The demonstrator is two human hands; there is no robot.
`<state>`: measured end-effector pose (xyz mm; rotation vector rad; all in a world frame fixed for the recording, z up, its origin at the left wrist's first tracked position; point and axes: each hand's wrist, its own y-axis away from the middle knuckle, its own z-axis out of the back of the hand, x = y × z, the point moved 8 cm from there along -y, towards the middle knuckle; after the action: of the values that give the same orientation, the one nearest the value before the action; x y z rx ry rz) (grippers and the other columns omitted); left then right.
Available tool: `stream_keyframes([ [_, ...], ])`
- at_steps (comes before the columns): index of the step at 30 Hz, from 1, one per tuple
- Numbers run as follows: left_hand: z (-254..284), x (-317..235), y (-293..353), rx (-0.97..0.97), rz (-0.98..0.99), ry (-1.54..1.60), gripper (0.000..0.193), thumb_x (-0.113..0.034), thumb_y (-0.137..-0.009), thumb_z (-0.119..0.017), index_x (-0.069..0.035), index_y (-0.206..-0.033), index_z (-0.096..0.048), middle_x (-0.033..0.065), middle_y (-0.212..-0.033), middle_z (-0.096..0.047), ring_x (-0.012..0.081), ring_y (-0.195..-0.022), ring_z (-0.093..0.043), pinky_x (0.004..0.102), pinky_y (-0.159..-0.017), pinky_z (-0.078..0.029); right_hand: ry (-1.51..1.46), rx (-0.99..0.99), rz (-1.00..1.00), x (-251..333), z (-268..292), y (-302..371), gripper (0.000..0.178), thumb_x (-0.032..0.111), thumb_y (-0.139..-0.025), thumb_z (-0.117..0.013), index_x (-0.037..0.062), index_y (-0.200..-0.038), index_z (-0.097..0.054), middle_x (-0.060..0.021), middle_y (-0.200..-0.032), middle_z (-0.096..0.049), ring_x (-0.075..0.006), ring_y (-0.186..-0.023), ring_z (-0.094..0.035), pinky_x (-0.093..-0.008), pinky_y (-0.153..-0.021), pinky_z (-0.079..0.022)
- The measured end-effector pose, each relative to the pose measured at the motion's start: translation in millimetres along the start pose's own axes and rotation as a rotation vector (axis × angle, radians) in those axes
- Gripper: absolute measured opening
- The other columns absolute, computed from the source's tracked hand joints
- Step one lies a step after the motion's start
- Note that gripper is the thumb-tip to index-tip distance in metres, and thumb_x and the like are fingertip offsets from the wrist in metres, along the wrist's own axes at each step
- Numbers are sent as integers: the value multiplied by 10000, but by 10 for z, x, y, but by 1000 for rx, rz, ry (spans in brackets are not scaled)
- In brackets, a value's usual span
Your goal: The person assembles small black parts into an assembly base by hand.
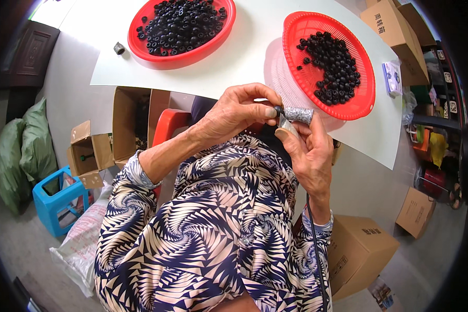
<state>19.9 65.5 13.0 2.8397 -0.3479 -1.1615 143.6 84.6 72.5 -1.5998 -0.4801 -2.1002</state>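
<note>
Both hands at frame centre, working a small speckled grey cylinder (298,114).
Left hand (234,115) pinches its dark end; right hand (309,151) fingers curl beneath it. White tabletop (255,52) above carries two red baskets (156,52) (301,31) of black rings; cardboard boxes (356,252) on grey floor.

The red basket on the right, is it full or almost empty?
Partly full. The red basket holds a pile of small black rings on its right side only; bare red mesh shows across the rest.

The person wears a navy-and-cream swirl-patterned shirt (213,229) with sleeves rolled to the forearms.
</note>
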Motion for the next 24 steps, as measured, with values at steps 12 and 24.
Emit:
stream_keyframes([
  [12,-10,-3,-3,16,-2,0,173,15,-797,-644,11,-970,-642,79,-1063,-540,130,-918,-557,246,-798,-487,23,-6,28,5,-6,-10,275,127,-844,-671,-44,-902,-463,-185,-800,-673,-215,-728,-675,-314,-635,-501],
  [24,-32,-7,-2,35,-1,-25,170,29,-804,-631,9,-972,-632,73,-1054,-549,127,-931,-553,247,-824,-476,25,-7,71,4,-4,-15,293,132,-841,-678,-40,-894,-447,-190,-774,-665,-248,-709,-686,-320,-596,-502],
])
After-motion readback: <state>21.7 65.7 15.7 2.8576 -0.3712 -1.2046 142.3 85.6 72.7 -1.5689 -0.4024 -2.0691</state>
